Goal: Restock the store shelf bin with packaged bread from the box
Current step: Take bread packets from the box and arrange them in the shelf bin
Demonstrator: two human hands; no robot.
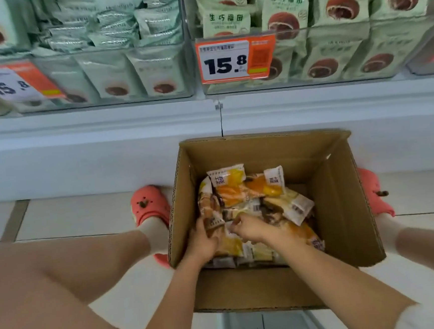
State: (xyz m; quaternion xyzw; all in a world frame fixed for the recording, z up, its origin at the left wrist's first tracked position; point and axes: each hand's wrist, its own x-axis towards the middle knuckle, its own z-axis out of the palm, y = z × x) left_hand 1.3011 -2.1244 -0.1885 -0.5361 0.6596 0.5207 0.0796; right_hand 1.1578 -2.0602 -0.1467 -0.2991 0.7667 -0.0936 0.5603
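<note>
- Store aisle, pale tiled floor (pixel 85 216); white shelf (pixel 104 126) above carries clear bins (pixel 331 51) of green packets, orange price tag (pixel 236 59) reading 15.8.
- Open cardboard box (pixel 344 206) on floor against shelf base, between person's red clogs (pixel 149 203).
- Yellow-white bread packs (pixel 252 195) heaped low inside the box, walls high around them.
- Left hand (pixel 203 239) grips a pack; right hand (pixel 249 228) pinches pack edge beside it.
</note>
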